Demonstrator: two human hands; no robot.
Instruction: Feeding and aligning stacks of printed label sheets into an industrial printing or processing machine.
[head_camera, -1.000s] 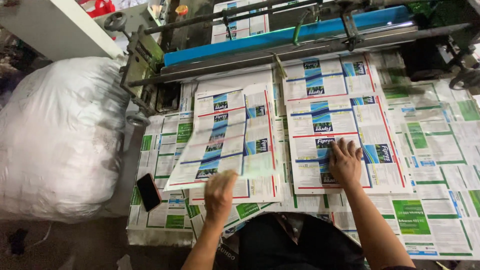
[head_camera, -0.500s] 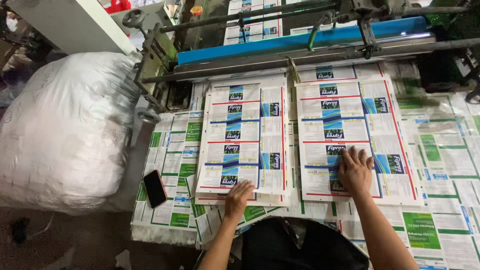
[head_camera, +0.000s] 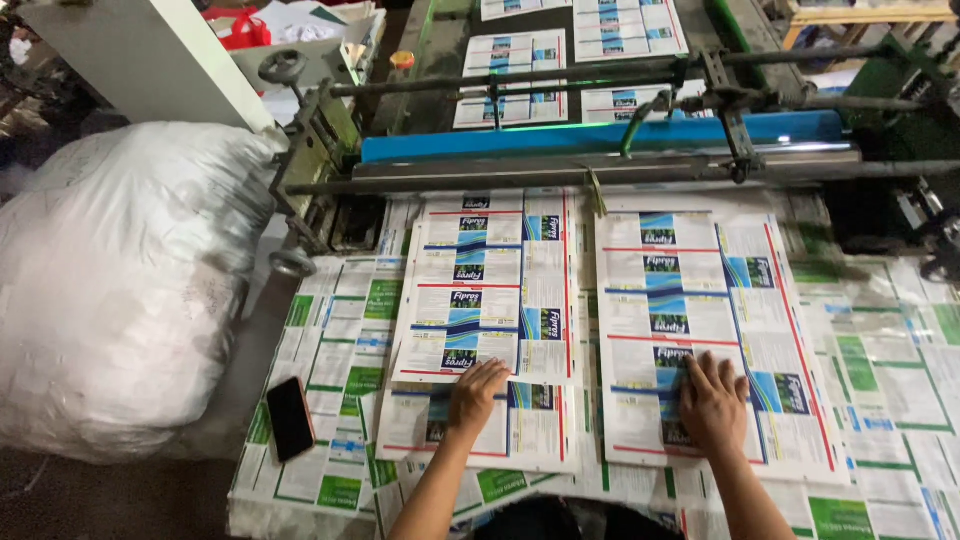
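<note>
Head view: left hand and right hand lie flat, apart, on two delivered sheet stacks; more sheets remain on the machine.

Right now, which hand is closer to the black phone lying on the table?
Left. The left hand rests on the left stack of printed sheets, just right of the black phone. The right hand lies farther right, on the right stack.
</note>
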